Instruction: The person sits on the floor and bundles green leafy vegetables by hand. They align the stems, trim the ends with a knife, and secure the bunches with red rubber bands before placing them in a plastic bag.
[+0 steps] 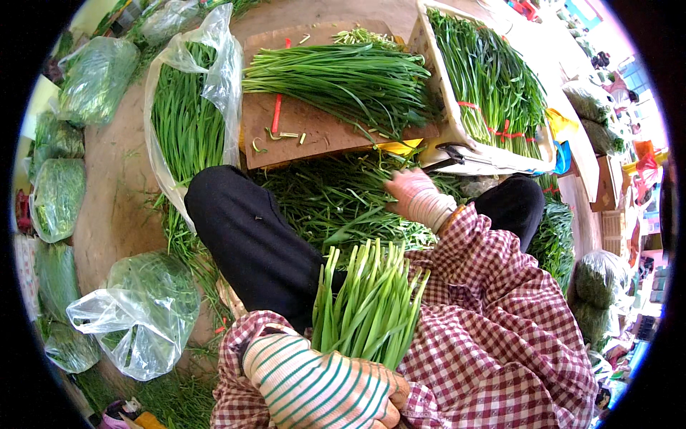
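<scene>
My left hand [332,383], in a striped cloth glove, is closed around a bunch of flat green leafy stalks [370,305], probably garlic chives, pale ends pointing away from me. My right hand [418,195], wrapped in pale cloth, is over the loose green leaves [343,198] between my knees; motion blur hides whether its fingers grip anything. Beyond, a larger bunch of greens [343,80] lies across a brown board [321,123], over a red strip [277,113]. Cut stalk ends [289,134] are scattered on the board.
A white crate [447,102] of bundled greens with red ties stands at the board's right. An open clear plastic bag [220,80] of greens stands at its left. Filled clear bags [144,316] sit on the floor at left. People and more bagged greens are at far right.
</scene>
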A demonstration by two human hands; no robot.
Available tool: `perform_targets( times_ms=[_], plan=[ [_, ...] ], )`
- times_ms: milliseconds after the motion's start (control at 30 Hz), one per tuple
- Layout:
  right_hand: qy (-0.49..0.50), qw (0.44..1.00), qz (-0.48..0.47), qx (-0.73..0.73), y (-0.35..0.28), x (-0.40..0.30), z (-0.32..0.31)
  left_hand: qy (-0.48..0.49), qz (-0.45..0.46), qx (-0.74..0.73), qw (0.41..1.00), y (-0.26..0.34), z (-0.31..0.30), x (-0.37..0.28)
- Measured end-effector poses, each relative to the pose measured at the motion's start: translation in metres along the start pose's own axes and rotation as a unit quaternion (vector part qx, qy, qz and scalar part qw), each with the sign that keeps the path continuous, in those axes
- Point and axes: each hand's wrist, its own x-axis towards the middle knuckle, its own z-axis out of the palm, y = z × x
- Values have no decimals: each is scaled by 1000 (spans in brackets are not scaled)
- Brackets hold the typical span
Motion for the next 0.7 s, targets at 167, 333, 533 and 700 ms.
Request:
perform_targets(
  times_ms=[167,333,533,700],
  plan=[
    [-118,794,-381,459,-67,10,-34,7,-2,-2,1000,6,-1,-1],
    [-239,704,-325,585,-80,9,-18,12,-8,-4,1000,7,-3,0],
    [-132,804,-153,559,-47,-3,11,47,-2,-17,999,24,-19,-3],
    [58,861,29,505,10,8,30,169,16,38,985,75,-62,-105]
  ],
)
